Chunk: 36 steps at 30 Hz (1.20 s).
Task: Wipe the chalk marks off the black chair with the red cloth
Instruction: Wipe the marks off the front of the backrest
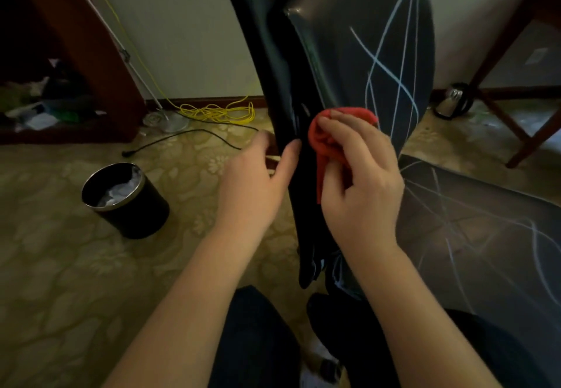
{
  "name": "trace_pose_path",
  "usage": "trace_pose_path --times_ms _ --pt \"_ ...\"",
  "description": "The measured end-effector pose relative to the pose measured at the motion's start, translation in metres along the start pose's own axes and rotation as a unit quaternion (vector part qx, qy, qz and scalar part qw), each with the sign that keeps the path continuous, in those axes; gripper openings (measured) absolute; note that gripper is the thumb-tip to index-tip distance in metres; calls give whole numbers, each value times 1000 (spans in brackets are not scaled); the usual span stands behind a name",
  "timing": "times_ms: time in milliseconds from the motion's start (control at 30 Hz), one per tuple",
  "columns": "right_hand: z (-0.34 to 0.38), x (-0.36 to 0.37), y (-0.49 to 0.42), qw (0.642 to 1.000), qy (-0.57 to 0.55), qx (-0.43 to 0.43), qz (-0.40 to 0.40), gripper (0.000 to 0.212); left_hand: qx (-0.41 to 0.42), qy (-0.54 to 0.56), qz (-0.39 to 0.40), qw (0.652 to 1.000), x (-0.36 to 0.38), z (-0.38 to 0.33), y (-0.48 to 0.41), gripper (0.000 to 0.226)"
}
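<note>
Your right hand (361, 172) clutches bunched red cloth (328, 139) low on glossy black chair back (334, 54); left hand (255, 178), fingers straight, braces its edge. Press firmly, sweep along white chalk lines (391, 63), overlap strokes

home rm, patterned carpet (91, 266), wastebin (126, 201)
</note>
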State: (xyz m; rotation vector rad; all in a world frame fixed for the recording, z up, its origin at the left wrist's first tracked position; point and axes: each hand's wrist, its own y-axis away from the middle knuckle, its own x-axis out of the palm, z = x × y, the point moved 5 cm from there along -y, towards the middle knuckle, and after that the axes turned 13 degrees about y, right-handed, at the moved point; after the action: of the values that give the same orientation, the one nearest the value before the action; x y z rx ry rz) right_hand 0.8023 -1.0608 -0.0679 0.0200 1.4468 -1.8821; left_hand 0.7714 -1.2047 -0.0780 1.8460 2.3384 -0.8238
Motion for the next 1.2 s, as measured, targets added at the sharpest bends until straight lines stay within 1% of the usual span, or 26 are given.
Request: trace_pose_path --times_ms 133,233,300,367,467,500,567,633,700,733,867,1033,1100,1200 --pt "-15 -3 29 998 16 59 -25 35 0 2 8 1000 1 2 2 33" --pt "-18 -5 42 997 18 69 -28 35 6 10 -1 1000 2 3 6 37" --pt "-18 -4 35 996 18 85 -25 35 6 2 0 1000 4 5 5 37" --pt "-13 -4 18 996 9 81 -27 33 1 0 -3 1000 5 6 4 35" --pt "-4 -3 -5 998 -10 52 -26 31 4 19 -21 1000 2 5 4 43" --pt "-3 -2 -9 999 -13 46 -22 31 0 26 -22 999 1 5 4 43" --pt "-2 -1 -8 999 -11 40 -8 30 -9 35 -15 999 3 6 4 34" --pt "-4 -2 2 999 -15 32 27 32 -11 41 -10 999 3 6 5 26" --pt "-10 -5 19 997 -12 32 65 38 -13 46 -3 999 5 5 6 22" --pt "-16 -7 28 997 -5 40 69 38 -14 48 1 999 6 5 7 20" --pt "-37 -15 48 994 12 108 14 24 -16 50 6 999 7 3 8 16" --pt "-12 -5 13 994 -21 106 -29 17 4 32 -5 999 5 0 8 22" --pt "-8 -2 -3 992 -36 118 -33 16 12 24 -13 1000 4 1 7 23" --pt "-7 -1 -12 992 -41 122 -15 16 3 28 -21 999 2 3 6 23"
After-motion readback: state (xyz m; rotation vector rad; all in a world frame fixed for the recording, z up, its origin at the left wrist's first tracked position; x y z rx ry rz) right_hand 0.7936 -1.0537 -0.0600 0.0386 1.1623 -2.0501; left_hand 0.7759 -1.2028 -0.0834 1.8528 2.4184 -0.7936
